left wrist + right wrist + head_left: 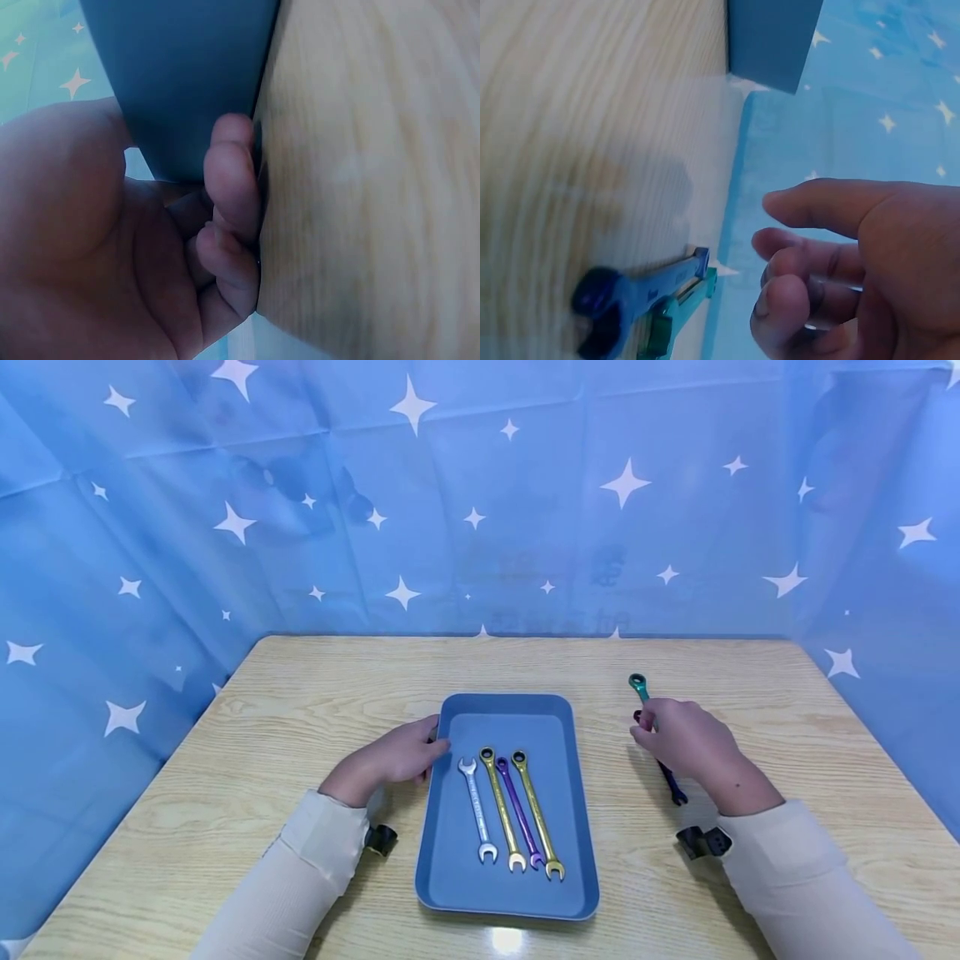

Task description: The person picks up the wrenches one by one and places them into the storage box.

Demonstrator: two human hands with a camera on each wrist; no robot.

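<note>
My left hand [397,756] grips the left wall of a blue tray [506,906], with the thumb over the rim and the curled fingers [231,180] low against its outer side. Inside the tray lie a silver wrench [477,810], two gold wrenches [502,810] and a purple wrench [520,812], side by side. My right hand [686,739] hovers over a green wrench [638,685] and a dark blue wrench [656,289] on the table. Its fingers are loosely bent and apart from both wrenches in the right wrist view. From the head, the hand hides their middles.
The light wood table [300,693] carries the tray at its middle and the two loose wrenches to the right. A blue star-patterned cloth [525,485] hangs behind and at both sides of the table.
</note>
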